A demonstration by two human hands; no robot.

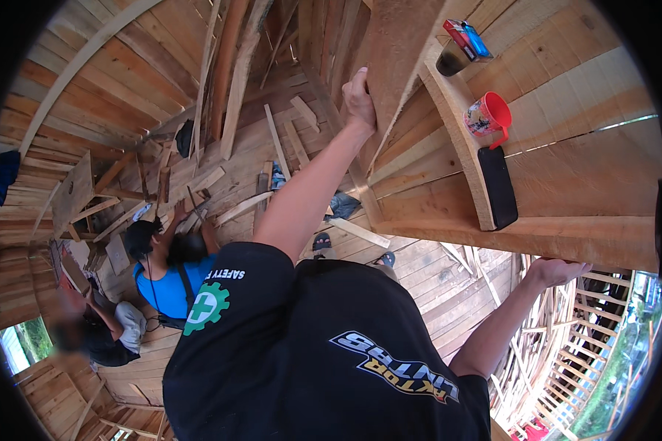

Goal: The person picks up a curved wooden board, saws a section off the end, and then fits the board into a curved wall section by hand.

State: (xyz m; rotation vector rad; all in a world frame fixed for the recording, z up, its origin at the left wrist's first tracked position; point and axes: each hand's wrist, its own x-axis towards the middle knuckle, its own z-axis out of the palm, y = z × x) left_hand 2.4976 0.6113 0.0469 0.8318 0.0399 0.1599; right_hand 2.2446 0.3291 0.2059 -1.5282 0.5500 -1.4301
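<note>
My left hand (359, 99) is closed around the edge of a broad brown wooden board (403, 55) at the upper middle. My right hand (559, 272), palm upward, presses against the underside of a long wooden plank (566, 239) at the right; its fingertips are partly hidden by the wood. Above that plank, a curved wooden rib (456, 117) carries a red-handled cup (488, 115), a black phone (497, 188) and a dark glass (452, 60). A red box (460, 35) with a blue item (476, 42) rests by the glass.
Loose timber pieces (276, 143) lie over the plank floor (449, 301) between curved wooden walls (147, 51). A person in blue (171, 283) sits at the left, near another person in dark clothing (107, 331). Slatted framing (592, 323) stands at the lower right.
</note>
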